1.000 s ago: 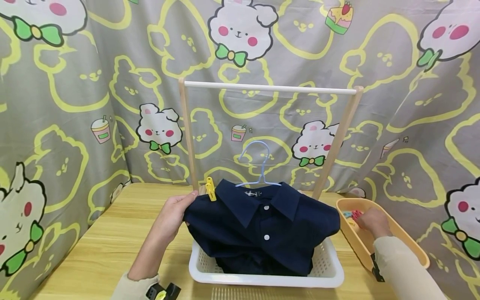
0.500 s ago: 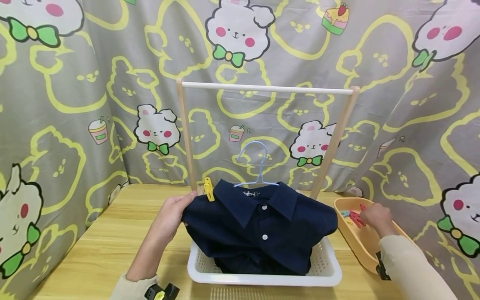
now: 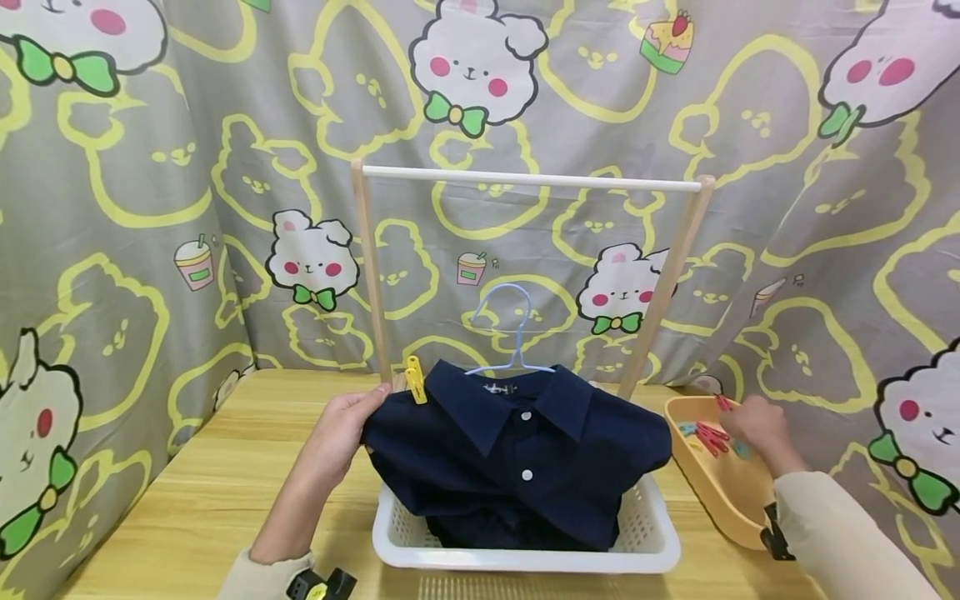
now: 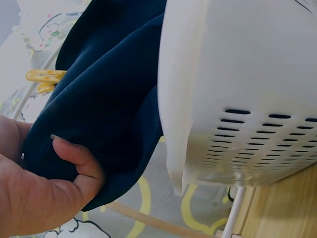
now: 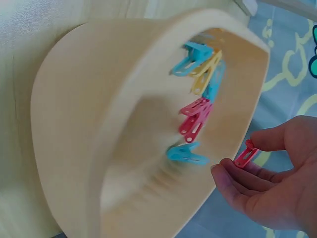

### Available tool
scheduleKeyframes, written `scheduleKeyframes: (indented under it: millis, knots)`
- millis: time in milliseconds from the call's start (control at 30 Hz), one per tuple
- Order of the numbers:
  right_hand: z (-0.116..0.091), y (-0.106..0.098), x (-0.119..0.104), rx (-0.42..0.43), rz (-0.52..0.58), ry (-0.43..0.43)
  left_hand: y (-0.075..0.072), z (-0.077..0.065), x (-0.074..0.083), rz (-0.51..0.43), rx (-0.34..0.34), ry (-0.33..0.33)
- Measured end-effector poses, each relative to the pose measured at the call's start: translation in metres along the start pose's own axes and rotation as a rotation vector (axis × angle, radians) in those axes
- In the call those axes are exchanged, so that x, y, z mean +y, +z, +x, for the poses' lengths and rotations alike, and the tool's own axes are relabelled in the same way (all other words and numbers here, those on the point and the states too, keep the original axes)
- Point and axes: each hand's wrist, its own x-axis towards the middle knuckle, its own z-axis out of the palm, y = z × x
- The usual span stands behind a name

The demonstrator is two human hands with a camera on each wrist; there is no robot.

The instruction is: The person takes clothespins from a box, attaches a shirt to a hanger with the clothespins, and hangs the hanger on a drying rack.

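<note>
A navy shirt [image 3: 465,471] with white buttons sits on a blue wire hanger [image 3: 518,337], its lower part bunched in a white basket [image 3: 525,560]. My left hand [image 3: 345,429] grips the sleeve at the shirt's left end, the thumb on top and fingers curled underneath in the left wrist view. A yellow clothespin [image 3: 415,381] is clipped at the shoulder near that hand. At the right, my right hand [image 3: 759,427] pinches a red clothespin [image 5: 245,154] between thumb and fingers, over the far rim of an orange bin [image 3: 701,496].
Inside the bin lie several clothespins: blue ones [image 5: 187,153], red ones [image 5: 195,121] and a yellow one [image 5: 204,77]. Behind the basket stands a wooden rack with a white bar [image 3: 525,177]. A patterned curtain [image 3: 300,125] surrounds the wooden table [image 3: 247,442].
My right hand has risen out of the bin and moved right with a red clothespin pinched in it. The left hand keeps its grip on the sleeve; the head view has shifted slightly.
</note>
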Motion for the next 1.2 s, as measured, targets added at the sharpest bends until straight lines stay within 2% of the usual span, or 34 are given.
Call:
scheduleKeyframes:
  millis: [100,400,767,1200]
  knots:
    - [-0.002,-0.003,-0.005,0.03,-0.011,-0.029,0.0,0.0,0.0,-0.001,-0.006,0.001]
    - [-0.01,-0.005,-0.026,0.126,0.054,-0.119,0.0,0.001,0.0,0.002,-0.014,0.003]
    - [-0.024,-0.024,-0.053,0.144,0.103,-0.18,0.0,0.0,-0.001,0.006,-0.005,-0.007]
    - [-0.043,-0.04,-0.08,0.252,0.183,-0.265,-0.001,0.0,0.0,0.014,-0.001,-0.005]
